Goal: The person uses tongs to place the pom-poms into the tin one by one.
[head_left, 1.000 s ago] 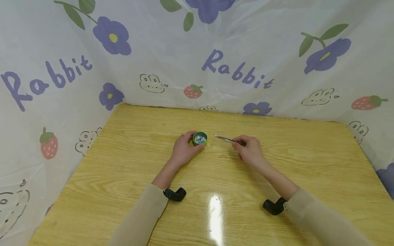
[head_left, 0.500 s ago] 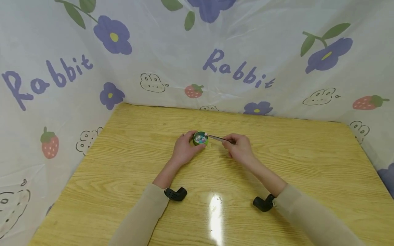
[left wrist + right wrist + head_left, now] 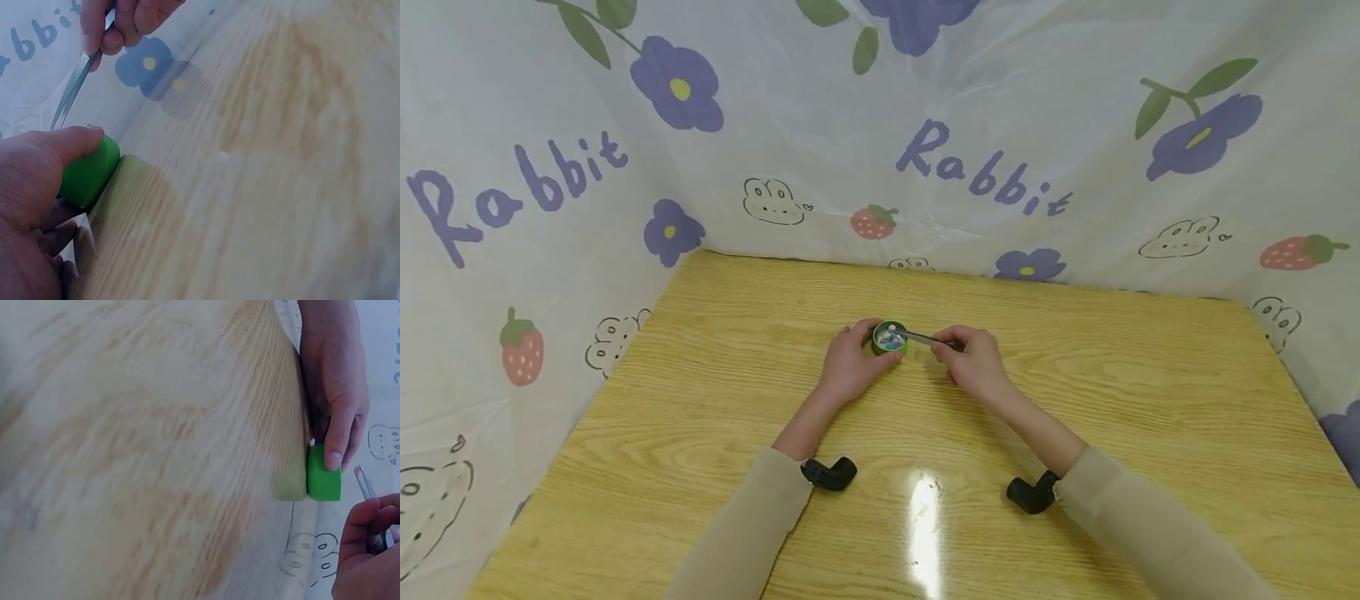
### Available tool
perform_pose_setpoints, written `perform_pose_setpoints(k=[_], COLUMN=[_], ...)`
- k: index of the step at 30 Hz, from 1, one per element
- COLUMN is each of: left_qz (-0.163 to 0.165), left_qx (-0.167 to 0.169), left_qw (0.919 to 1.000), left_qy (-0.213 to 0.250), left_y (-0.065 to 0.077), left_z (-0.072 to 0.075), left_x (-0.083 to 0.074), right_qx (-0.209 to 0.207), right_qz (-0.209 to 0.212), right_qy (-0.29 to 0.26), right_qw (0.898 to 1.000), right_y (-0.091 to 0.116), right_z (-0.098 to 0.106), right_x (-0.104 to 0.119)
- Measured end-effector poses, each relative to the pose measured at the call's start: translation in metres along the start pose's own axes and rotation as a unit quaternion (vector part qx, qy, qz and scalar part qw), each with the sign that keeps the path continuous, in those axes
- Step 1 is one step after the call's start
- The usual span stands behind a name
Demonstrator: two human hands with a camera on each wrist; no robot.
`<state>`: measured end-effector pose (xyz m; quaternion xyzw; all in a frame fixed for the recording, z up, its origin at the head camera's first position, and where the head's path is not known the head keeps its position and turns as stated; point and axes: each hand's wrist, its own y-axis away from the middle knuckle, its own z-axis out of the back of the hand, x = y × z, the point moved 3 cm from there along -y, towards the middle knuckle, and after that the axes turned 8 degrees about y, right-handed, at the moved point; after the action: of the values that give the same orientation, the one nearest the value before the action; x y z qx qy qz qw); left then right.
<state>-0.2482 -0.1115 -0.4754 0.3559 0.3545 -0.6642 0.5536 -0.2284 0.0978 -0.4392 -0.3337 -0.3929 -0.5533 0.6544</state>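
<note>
A small round green tin [image 3: 880, 350] stands uncovered on the table, with several small white, teal and purple beads [image 3: 891, 342] inside. My left hand [image 3: 850, 365] grips the tin from its left side, the thumb along the near wall; the left wrist view shows the thumb on the green wall [image 3: 94, 172]. My right hand [image 3: 976, 362] pinches metal tweezers [image 3: 917, 337] from the right. Their tips are over the tin's opening, holding a small pale pink bead [image 3: 892, 328]. In the right wrist view the bead at the tips [image 3: 357, 470] is apart from the tin.
The wood-grain table [image 3: 737, 333] extends around both hands, with a bright glare patch near its front. A white curtain [image 3: 820, 125] printed with flowers, rabbits and strawberries hangs along the back and sides. Each wrist wears a black camera mount [image 3: 829, 474].
My right hand has moved left, carrying the tweezers and pink bead from right of the tin to over its opening. The left hand and the tin have stayed in place.
</note>
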Motion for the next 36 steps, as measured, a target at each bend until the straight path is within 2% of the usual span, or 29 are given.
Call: perform_pose_setpoints(k=[12,24,29,36], left_qz=[-0.001,-0.001,-0.002,-0.004], left_qx=[0.006,0.002,0.001,0.001], left_qw=[1.0000,1.0000,1.0000,1.0000], left_qy=[-0.004,-0.006,0.001,0.007], left_y=[-0.005,-0.003,-0.001,0.000], left_z=[-0.001,-0.001,-0.001,0.000], left_x=[-0.001,-0.001,0.001,0.003], right_qx=[-0.013,-0.006,-0.001,-0.004], right_qz=[-0.011,-0.016,-0.022,-0.038], right_qy=[0.002,-0.010,-0.012,-0.001], right_qw=[1.000,1.000,1.000,0.999], right_y=[-0.002,0.001,0.007,0.018], right_z=[-0.004,-0.001,0.010,0.038], right_x=[-0.002,-0.012,-0.020,-0.041])
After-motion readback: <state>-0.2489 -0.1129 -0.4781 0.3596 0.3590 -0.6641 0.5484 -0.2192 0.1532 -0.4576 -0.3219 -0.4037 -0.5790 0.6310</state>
